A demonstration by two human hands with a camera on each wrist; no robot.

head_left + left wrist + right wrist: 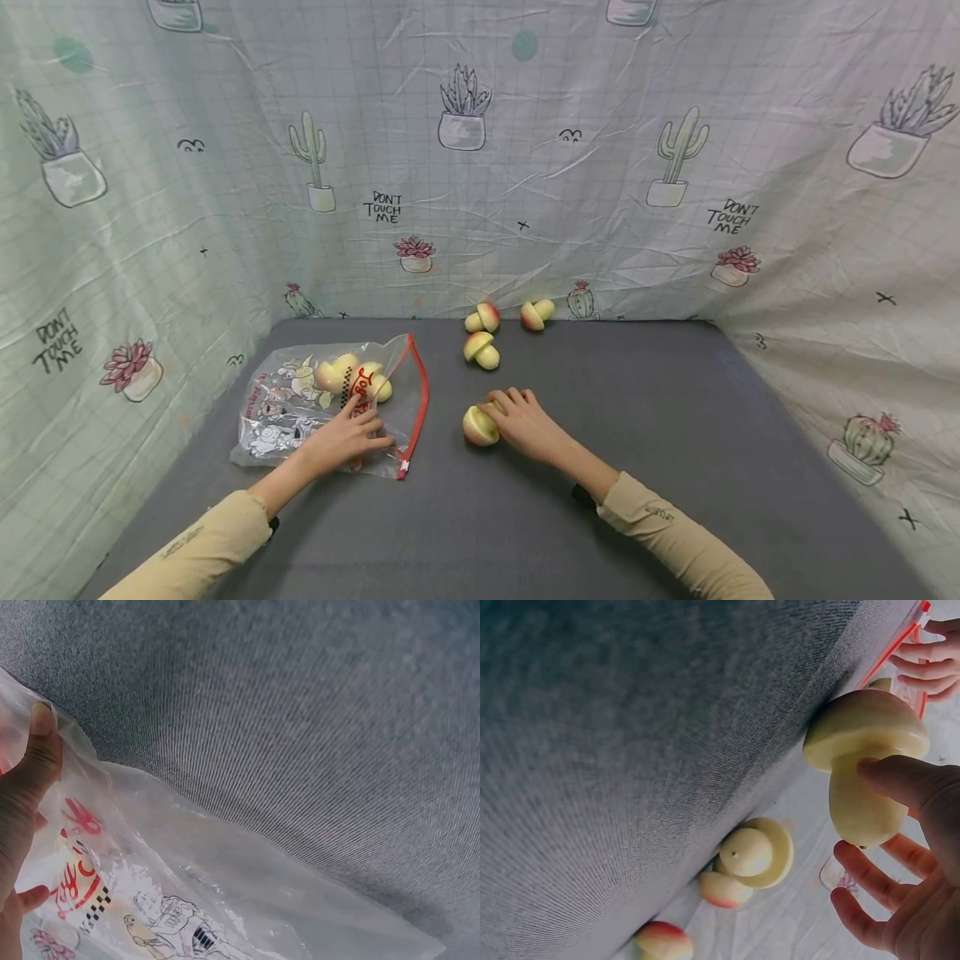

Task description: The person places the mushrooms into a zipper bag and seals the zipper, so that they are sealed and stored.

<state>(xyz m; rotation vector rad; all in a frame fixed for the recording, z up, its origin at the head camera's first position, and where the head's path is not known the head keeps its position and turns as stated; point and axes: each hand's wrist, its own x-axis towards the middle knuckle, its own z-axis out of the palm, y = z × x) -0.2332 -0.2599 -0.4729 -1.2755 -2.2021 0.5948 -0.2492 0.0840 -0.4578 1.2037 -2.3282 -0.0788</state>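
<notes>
The left hand is resting on the clear bag, fingers spread. The bag's red zip edge is facing right, toward a mushroom-shaped toy sitting between the hands. The nearer right hand is gripping it, the cap pointing left and toward the wearer. The right wrist view is showing the stem down to its tip; the head view is mostly hiding it.

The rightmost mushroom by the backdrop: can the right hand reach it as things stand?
Probably yes, after freeing its grip: the right hand holds another mushroom, but nothing visible blocks the way to the rightmost mushroom.
</notes>
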